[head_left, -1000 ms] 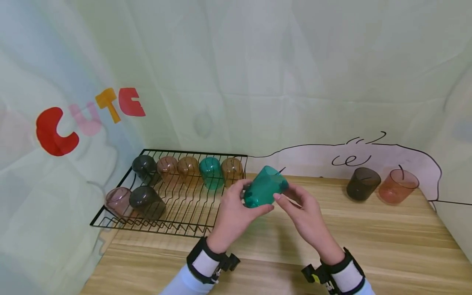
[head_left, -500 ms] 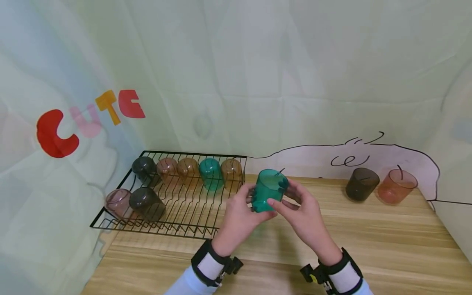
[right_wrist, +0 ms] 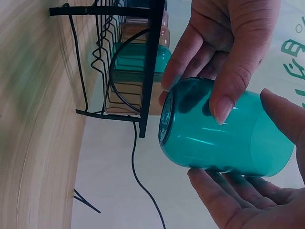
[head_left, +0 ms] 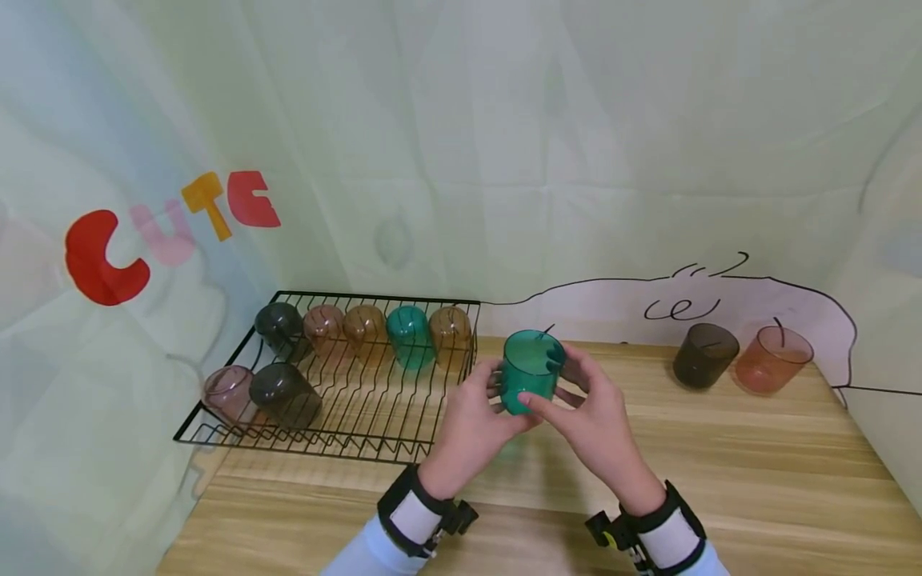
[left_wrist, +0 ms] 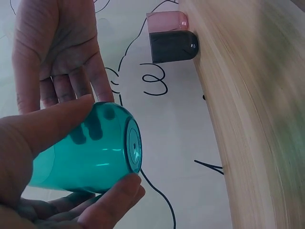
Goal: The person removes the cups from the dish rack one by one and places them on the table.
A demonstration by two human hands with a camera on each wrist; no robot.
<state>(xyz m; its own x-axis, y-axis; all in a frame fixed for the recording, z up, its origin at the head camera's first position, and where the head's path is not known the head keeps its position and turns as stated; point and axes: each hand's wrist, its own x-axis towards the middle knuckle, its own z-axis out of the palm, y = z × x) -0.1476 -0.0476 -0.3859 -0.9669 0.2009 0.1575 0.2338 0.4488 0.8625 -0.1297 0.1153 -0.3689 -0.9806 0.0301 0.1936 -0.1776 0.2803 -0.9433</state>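
A see-through teal cup (head_left: pixel 531 372) is held above the table between both hands, rim up and leaning slightly. My left hand (head_left: pixel 471 420) grips it from the left; the left wrist view shows the thumb (left_wrist: pixel 57 121) on one side and fingertips by the base. From the right, my right hand (head_left: pixel 594 416) holds the same cup, its thumb on the near side and fingers behind. In the right wrist view the teal cup (right_wrist: pixel 224 129) appears sideways, its round base towards the wire rack. Some fingers are hidden behind the cup.
On the left, a black wire rack (head_left: pixel 374 460) carries several cups, mostly upside down, in grey, pink, amber and teal. A dark grey cup (head_left: pixel 704 358) and a pink-orange cup (head_left: pixel 772 364) stand at the table's back right. A cloth backdrop (head_left: pixel 576 160) hangs behind the wooden table (head_left: pixel 720 464).
The teal cup has turned from a strong tilt to nearly upright, its base swinging right and down. Both hands have turned slightly with it and keep hold; the rack and other cups stay put.
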